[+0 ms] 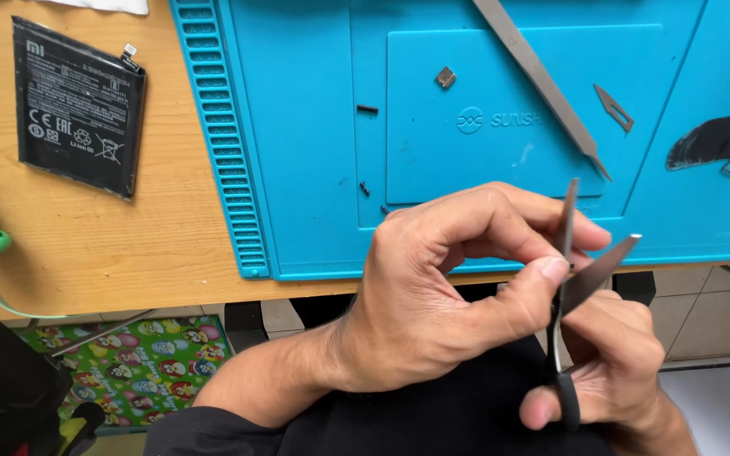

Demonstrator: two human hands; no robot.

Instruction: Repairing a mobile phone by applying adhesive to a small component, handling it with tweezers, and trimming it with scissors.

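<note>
- Nearest, a pair of scissors [569,287] is held open by the right hand [614,371], whose fingers are curled through the dark handles; both blades stand apart, one upright, one slanting to the right.
- Just above, the left hand [433,295] is seen with thumb and forefinger pressed together beside the blades, as if something thin were pinched there; what is pinched, if anything, cannot be made out.
- A cut to the thumb tip is judged the main risk, since it lies right against the blade pivot and could be caught if the blades were closed.
- Whatever small piece is held could be dropped over the table edge into the lap, because the hands are kept off the blue work mat [314,169].
- Farther off, tiny black screws [367,109] and a small metal part [444,77] lie loose on the mat and could be swept away by a sleeve or wrist.
- A bare scalpel blade [614,107] and a metal pry tool [542,80] lie near the reaching path; a careless reach could be nicked.
- Farthest left, a black flat battery [78,105] rests on the wooden table [128,245], well apart from the sharp tools, so puncture is thought unlikely.
</note>
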